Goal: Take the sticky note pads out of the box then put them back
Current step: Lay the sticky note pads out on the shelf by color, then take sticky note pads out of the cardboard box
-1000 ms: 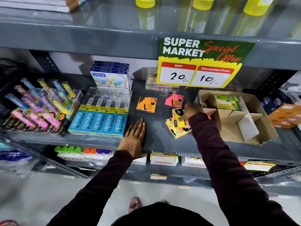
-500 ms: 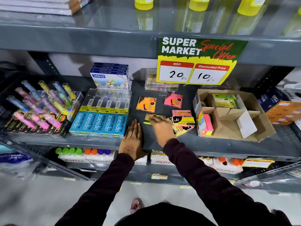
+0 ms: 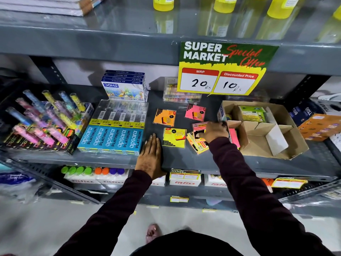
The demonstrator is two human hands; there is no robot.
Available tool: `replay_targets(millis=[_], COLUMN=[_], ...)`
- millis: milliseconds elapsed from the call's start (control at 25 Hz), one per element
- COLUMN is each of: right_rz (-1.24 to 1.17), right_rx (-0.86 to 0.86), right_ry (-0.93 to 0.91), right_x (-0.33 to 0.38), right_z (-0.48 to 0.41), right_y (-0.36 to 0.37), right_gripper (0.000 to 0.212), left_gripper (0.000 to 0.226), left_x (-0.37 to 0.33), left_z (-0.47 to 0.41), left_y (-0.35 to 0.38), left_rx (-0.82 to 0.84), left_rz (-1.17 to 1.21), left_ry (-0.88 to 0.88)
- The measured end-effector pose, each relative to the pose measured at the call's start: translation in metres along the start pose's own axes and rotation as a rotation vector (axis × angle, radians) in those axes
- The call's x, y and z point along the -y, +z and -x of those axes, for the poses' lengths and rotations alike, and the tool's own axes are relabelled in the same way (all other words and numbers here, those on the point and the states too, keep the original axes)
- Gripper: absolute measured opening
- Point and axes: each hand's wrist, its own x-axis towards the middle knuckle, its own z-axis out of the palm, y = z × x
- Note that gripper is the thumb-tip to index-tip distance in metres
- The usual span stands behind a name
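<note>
Left hand (image 3: 150,158) lies flat on the grey shelf (image 3: 184,159), fingers together. Right hand (image 3: 215,132) pinches a pink sticky note pad (image 3: 199,126) atop the loose pile (image 3: 196,143), just left of the cardboard box (image 3: 287,145). Orange pad (image 3: 164,117), pink pad (image 3: 195,112) and yellow pad (image 3: 174,137) lie separately further left.

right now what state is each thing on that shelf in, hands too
cardboard box: open, pink pads standing in its left compartment
orange sticky note pad: flat on shelf, apart
pink sticky note pad: flat on shelf, apart
yellow sticky note pad: flat on shelf
pad stack: fanned, untidy
left hand: flat on shelf, empty
right hand: over the stack; grip unclear
</note>
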Motion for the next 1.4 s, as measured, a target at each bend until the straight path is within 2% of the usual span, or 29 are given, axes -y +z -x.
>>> replay_targets(millis=[80, 200, 320, 400, 480, 560, 600, 720, 800, 880, 920, 1080, 1280, 1320, 1400], right_rz=[-0.065, -0.188, -0.105, -0.02, 0.034, 0.051, 0.02, -0.095, -0.053, 0.024, 0.037, -0.038, -0.15, -0.148, -0.058], right_rx=[-0.114, -0.307, -0.427, -0.378, -0.237, -0.138, -0.143, -0.213, -0.104, 0.071, 0.103, -0.035, -0.291, -0.307, -0.222], right_ry=[-0.017, -0.137, -0.169, -0.245, -0.35, -0.37, -0.367, -0.232, -0.134, -0.091, -0.076, -0.074, -0.39, -0.439, -0.562], right_x=[0.005, 0.015, 0.03, 0.036, 0.034, 0.028, 0.026, 0.016, 0.003, -0.004, -0.005, 0.001, 0.035, 0.043, 0.052], right_z=[-0.004, -0.018, -0.043, -0.052, -0.056, -0.052, -0.052, -0.047, -0.037, -0.02, -0.012, 0.003, 0.01, 0.016, 0.029], right_y=[-0.005, -0.02, -0.029, -0.021, -0.001, 0.016, 0.019, 0.008, 0.002, 0.002, 0.004, -0.003, -0.007, 0.002, 0.03], right_gripper=[0.048, 0.032, 0.028, 0.035, 0.045, 0.045, 0.044, 0.032, 0.034, 0.049, 0.052, 0.045, 0.029, 0.031, 0.037], left_gripper=[0.126, 0.124, 0.122, 0.122, 0.122, 0.122, 0.121, 0.124, 0.126, 0.127, 0.128, 0.129, 0.125, 0.125, 0.126], left_x=[0.002, 0.004, 0.004, 0.003, 0.003, 0.003, 0.004, 0.005, 0.004, 0.003, 0.003, 0.003, 0.002, 0.001, 0.001], left_z=[-0.002, -0.003, -0.005, -0.004, -0.005, -0.005, -0.005, -0.005, -0.004, -0.004, -0.003, -0.003, -0.003, -0.002, -0.003], left_y=[0.001, 0.004, 0.004, 0.002, 0.002, 0.003, 0.003, 0.003, 0.004, 0.003, 0.003, 0.004, 0.004, 0.003, 0.002], left_rx=[0.017, 0.024, 0.014, 0.011, 0.009, 0.01, 0.0, 0.013, -0.006, -0.011, -0.009, 0.009, 0.01, 0.006, 0.001], left_rz=[-0.013, -0.011, 0.0, 0.01, 0.007, 0.024, 0.033, -0.003, -0.026, -0.019, -0.014, -0.021, -0.001, -0.006, -0.02], left_ry=[0.02, 0.026, 0.033, 0.027, 0.026, 0.02, 0.017, 0.029, 0.019, 0.015, 0.016, 0.012, 0.007, 0.006, 0.005])
